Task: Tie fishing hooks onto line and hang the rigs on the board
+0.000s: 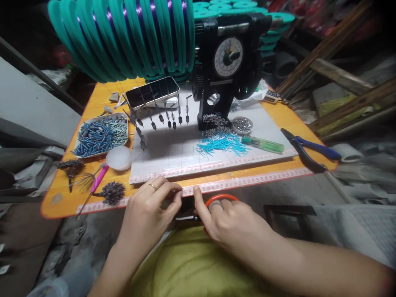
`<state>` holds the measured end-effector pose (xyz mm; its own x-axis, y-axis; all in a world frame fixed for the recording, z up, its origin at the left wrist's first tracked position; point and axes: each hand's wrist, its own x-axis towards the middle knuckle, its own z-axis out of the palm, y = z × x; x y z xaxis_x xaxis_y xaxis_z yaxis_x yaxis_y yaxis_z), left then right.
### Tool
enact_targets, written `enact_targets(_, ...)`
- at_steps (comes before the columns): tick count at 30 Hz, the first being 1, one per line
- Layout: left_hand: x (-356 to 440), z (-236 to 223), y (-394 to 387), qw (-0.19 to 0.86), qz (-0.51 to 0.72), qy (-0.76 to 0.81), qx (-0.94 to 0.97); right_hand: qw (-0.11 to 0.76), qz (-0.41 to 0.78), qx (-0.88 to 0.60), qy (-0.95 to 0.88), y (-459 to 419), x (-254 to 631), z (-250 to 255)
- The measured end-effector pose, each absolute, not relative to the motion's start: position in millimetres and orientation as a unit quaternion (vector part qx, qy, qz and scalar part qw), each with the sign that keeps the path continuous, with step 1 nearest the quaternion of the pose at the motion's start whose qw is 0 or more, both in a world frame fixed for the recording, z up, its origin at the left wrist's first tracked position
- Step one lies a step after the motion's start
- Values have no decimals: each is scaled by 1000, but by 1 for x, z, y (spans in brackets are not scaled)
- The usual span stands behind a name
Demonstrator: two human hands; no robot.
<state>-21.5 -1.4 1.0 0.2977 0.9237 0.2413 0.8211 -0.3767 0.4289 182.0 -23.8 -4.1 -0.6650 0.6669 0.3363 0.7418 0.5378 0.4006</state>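
Observation:
My left hand (151, 208) is at the table's front edge, thumb and fingers pinched together beside the tape measure (244, 180). Whatever lies in that pinch is too fine to make out. My right hand (227, 220) is closed round the red-handled scissors (223, 196), whose blades point left under the edge. Its index finger stretches forward and its tip rests on the tape strip. Just beyond my hands is a white board (173, 159), with a second printed tape along its front.
Teal spools (123, 41) and a black machine with a dial (229, 57) stand behind. Small weights (175, 123) hang over the board. Around lie a tray of lures (102, 134), white cup (119, 158), blue sticks (221, 144), green-handled tool (262, 144), pliers (305, 148) and phone (153, 93).

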Motion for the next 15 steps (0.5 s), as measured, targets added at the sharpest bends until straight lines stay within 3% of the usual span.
enact_targets(15,-24,2,-2,126,216,545,800,45,-289,-385,-876,-22,176,2)
